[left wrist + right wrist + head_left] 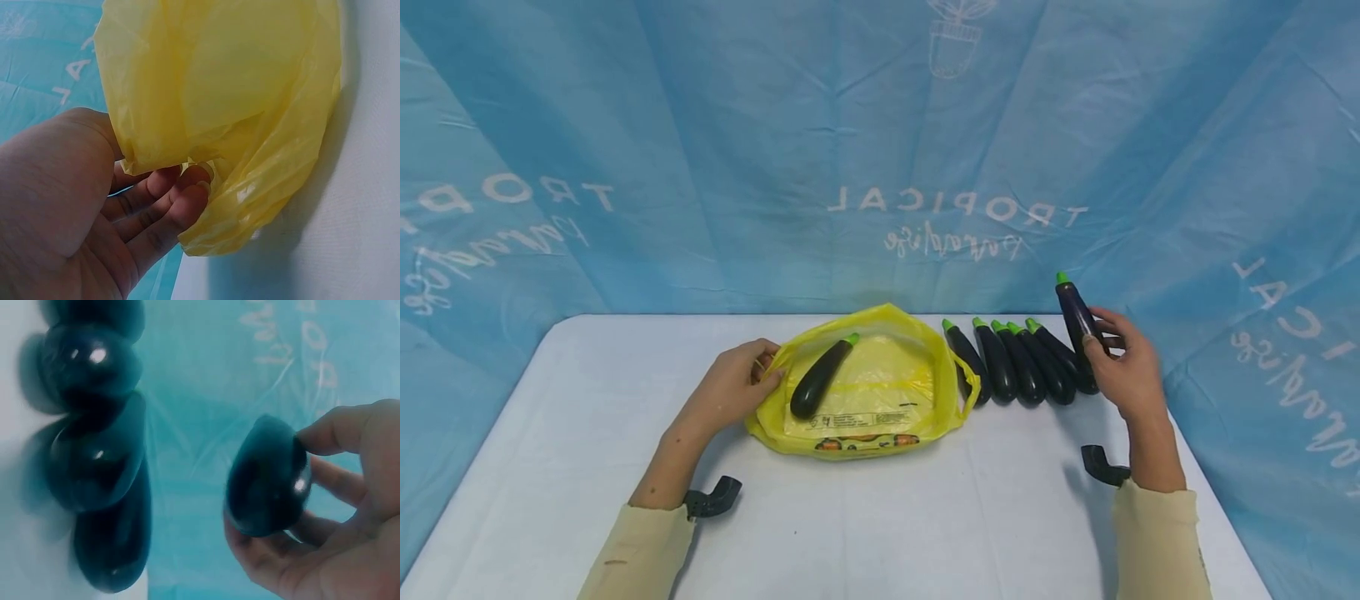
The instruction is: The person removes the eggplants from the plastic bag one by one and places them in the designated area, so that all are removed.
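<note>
A yellow plastic bag (775, 435) lies with its mouth spread wide at the middle of the table, and one dark eggplant (822, 379) with a green stem lies inside it. My left hand (733, 385) pinches the bag's left rim; in the left wrist view its thumb is partly behind the yellow plastic (250, 81). Above the table at the right, my right hand (1127, 367) grips another eggplant (1073, 312), stem up and tilted. The right wrist view shows the rounded end of this eggplant (265, 481) between thumb and fingers.
Several more eggplants (1000, 371) lie side by side in a row right of the bag, the leftmost partly behind the bag's handle loop (972, 387). White cloth covers the table (895, 533). A blue printed curtain (760, 167) hangs behind and along both sides.
</note>
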`<state>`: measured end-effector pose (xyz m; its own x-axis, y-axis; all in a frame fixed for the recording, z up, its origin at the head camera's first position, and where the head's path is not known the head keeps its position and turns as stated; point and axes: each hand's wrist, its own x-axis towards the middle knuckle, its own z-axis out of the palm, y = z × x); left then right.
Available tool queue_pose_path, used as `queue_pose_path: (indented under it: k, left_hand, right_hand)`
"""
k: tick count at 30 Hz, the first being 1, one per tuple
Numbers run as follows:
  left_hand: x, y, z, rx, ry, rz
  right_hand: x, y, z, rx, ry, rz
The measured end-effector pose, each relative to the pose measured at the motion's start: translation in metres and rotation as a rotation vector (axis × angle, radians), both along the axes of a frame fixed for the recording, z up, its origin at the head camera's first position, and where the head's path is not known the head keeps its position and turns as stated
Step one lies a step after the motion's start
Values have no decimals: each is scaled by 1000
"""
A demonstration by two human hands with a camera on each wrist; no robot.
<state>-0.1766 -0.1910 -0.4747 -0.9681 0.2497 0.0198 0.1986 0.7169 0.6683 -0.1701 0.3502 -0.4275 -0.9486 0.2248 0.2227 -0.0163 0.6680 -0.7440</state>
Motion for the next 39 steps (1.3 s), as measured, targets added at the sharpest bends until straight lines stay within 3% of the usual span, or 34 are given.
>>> queue_pose_path:
  k: [9, 17, 22, 39]
  left_hand:
    - [-1, 1, -1, -2, 2, -3]
    - [-1, 1, -2, -4, 5, -13]
    - [-2, 1, -4, -10, 6, -13]
    - [-2, 1, -4, -17, 3, -15]
  right_hand:
    - [-8, 16, -15, 11, 42, -64]
    - [-12, 30, -30, 51, 26, -103]
    - [-14, 36, -38, 87, -11, -123]
    - [-21, 52, -64, 60, -155, -124]
